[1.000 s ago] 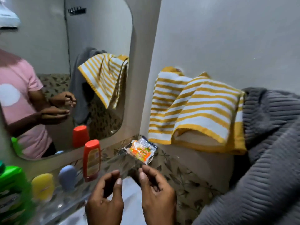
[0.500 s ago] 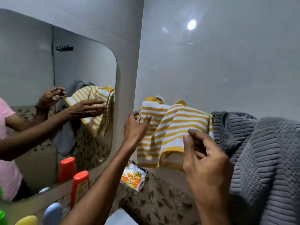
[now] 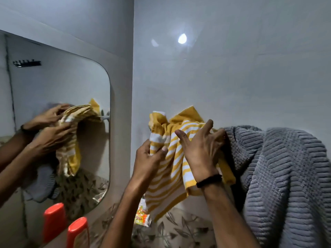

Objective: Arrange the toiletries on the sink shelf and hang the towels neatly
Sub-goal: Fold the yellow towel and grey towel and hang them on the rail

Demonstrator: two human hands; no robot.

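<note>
A yellow-and-white striped towel point(image 3: 166, 181) hangs bunched against the right wall. My left hand point(image 3: 148, 160) pinches its left edge between thumb and fingers. On the towel's right part, my right hand point(image 3: 198, 149) has its fingers spread and gathers the cloth. A grey ribbed towel point(image 3: 284, 176) hangs just right of it, touching it. An orange-capped bottle point(image 3: 78, 233) stands at the bottom left on the shelf. A small orange packet point(image 3: 141, 215) peeks out below the striped towel, partly hidden by my left forearm.
A rounded mirror point(image 3: 53, 104) on the left wall reflects my hands, both towels and the bottle. A leaf-patterned tile band point(image 3: 179, 231) runs along the wall at the bottom. A ceiling light glares on the glossy wall point(image 3: 182, 38).
Both hands rose from the shelf to the striped towel and took hold of it. The towel went from flat and draped to bunched. The view tilted upward.
</note>
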